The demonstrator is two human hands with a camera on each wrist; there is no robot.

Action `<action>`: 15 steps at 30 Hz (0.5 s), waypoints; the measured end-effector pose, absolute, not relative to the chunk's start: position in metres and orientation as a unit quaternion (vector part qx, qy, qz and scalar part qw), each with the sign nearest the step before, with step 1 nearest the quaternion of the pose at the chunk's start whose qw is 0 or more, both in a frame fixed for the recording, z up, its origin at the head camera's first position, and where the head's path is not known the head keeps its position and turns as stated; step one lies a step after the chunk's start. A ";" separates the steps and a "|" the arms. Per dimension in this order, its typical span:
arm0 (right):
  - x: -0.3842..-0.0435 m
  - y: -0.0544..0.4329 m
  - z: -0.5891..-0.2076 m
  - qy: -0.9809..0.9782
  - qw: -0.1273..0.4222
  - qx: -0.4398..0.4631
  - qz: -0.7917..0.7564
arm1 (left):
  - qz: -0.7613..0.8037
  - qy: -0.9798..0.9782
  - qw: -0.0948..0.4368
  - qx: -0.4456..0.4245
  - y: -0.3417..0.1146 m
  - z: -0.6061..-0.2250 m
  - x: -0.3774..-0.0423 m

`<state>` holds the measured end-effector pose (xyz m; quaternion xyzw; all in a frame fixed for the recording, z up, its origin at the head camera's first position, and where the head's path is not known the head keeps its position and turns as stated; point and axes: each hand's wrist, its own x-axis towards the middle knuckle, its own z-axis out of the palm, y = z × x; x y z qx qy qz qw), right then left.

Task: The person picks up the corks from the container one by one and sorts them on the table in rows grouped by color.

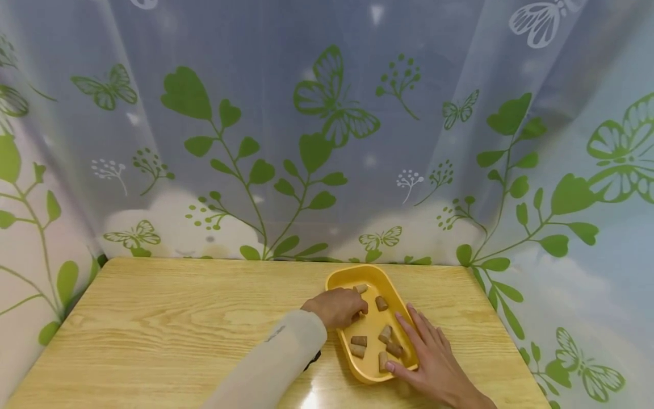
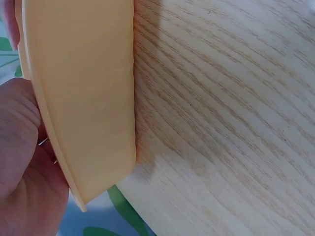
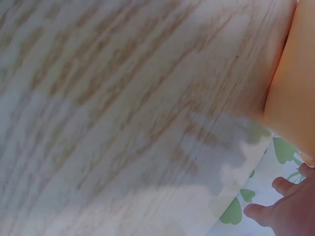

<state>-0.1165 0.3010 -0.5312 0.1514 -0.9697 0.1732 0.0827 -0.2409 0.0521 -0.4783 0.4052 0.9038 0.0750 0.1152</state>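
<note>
A yellow tray [image 1: 361,372] with a raised rim lies near the far edge of the wooden table. In it are several small tapered corks, among them a dark one [image 1: 381,303] near the far end and a pale one [image 1: 383,362] at the near end. My left hand [image 1: 337,307] reaches over the tray's left rim, fingers bent down inside; I cannot tell whether they pinch a cork. A pale cork [image 1: 360,288] lies by its knuckles. My right hand [image 1: 430,359] rests with spread fingers along the right rim, its thumb over the near right corner.
The wooden table [image 1: 179,329] stretches left of the tray, its far edge close behind the tray. A curtain [image 1: 276,142] printed with green leaves and butterflies hangs behind and at both sides. In the left wrist view the tray's outer wall [image 2: 83,108] stands on the tabletop.
</note>
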 end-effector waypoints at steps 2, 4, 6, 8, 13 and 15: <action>-0.117 0.301 -0.530 -0.970 0.083 0.152 0.171 | 0.072 0.904 0.114 0.405 0.053 -0.478 -0.241; -0.117 0.300 -0.530 -0.970 0.085 0.153 0.170 | 0.068 0.905 0.114 0.404 0.054 -0.478 -0.241; -0.117 0.300 -0.531 -0.970 0.086 0.155 0.168 | 0.064 0.906 0.116 0.403 0.054 -0.479 -0.241; -0.118 0.300 -0.531 -0.970 0.085 0.154 0.167 | 0.062 0.905 0.118 0.404 0.054 -0.480 -0.242; -0.118 0.300 -0.532 -0.971 0.073 0.146 0.173 | 0.079 0.898 0.116 0.418 0.052 -0.484 -0.245; -0.118 0.300 -0.532 -0.971 0.075 0.146 0.173 | 0.097 0.893 0.118 0.423 0.052 -0.486 -0.246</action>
